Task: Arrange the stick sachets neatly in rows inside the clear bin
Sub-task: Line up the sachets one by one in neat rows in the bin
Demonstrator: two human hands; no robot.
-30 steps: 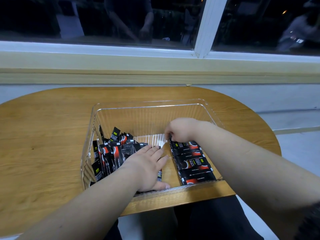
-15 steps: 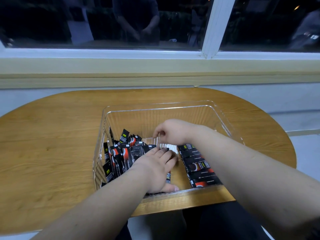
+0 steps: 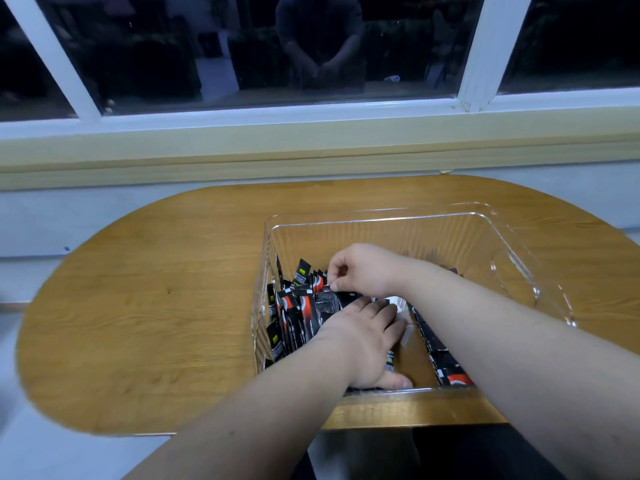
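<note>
The clear bin (image 3: 381, 219) holds two lots of black-and-red stick sachets. A jumbled heap (image 3: 294, 317) is crowded against its left wall, many of them standing on end or leaning. A flat row (image 3: 448, 367) lies side by side toward the near right corner, partly hidden under the right forearm. Between the two lots a strip of the bin's floor is bare.

The left hand (image 3: 360, 344) lies palm down on the near side of the heap. Its fingers are straight and together, and the thumb is stretched out along the near wall. The right hand (image 3: 363, 268) reaches across the bin from the right, over the row, to the far top of the heap. Its fingers are curled, and thumb and forefinger pinch the end of a single sachet (image 3: 346, 296), just beyond the left fingertips.

The bin sits on an oval wooden table (image 3: 156, 306), close to its near edge and toward the right end. Behind the table's far edge runs a pale sill (image 3: 277, 147) under a white-framed window (image 3: 485, 50) – dark glass, with a dim reflection of a person (image 3: 318, 43) in it.
</note>
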